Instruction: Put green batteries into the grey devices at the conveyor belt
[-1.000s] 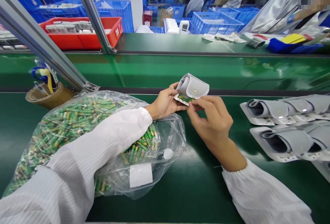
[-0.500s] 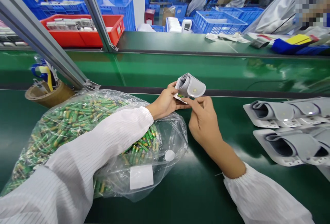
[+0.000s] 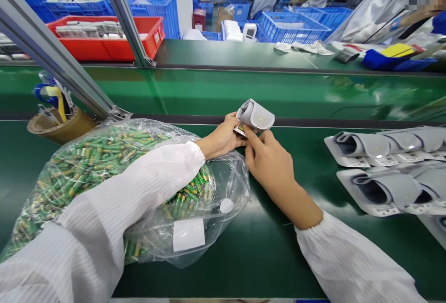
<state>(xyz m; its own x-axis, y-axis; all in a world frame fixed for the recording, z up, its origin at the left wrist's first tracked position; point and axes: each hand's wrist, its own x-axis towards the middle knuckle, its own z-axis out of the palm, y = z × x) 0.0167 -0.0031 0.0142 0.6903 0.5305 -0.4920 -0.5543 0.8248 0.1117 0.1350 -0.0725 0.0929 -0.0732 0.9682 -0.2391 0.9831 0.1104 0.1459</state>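
My left hand (image 3: 221,138) holds a rolled grey fabric cuff (image 3: 256,115) at its left end, and my left forearm lies across a clear plastic bag (image 3: 223,187) packed with green batteries. A white-edged green circuit board (image 3: 240,129) shows under the cuff. My right hand (image 3: 268,156) presses its fingers onto that board, hiding most of it.
Several grey cuffs on white trays (image 3: 372,147) lie on the green conveyor belt (image 3: 278,266) at right. An aluminium frame bar (image 3: 66,66) crosses the upper left, above a brown cup of tools (image 3: 59,127). A co-worker's sleeve (image 3: 369,15) shows at top right, with blue crates and a red tray (image 3: 104,45) beyond.
My right hand has moved up and left, from beside the board onto it, covering more of it. The cuff has shifted slightly left.
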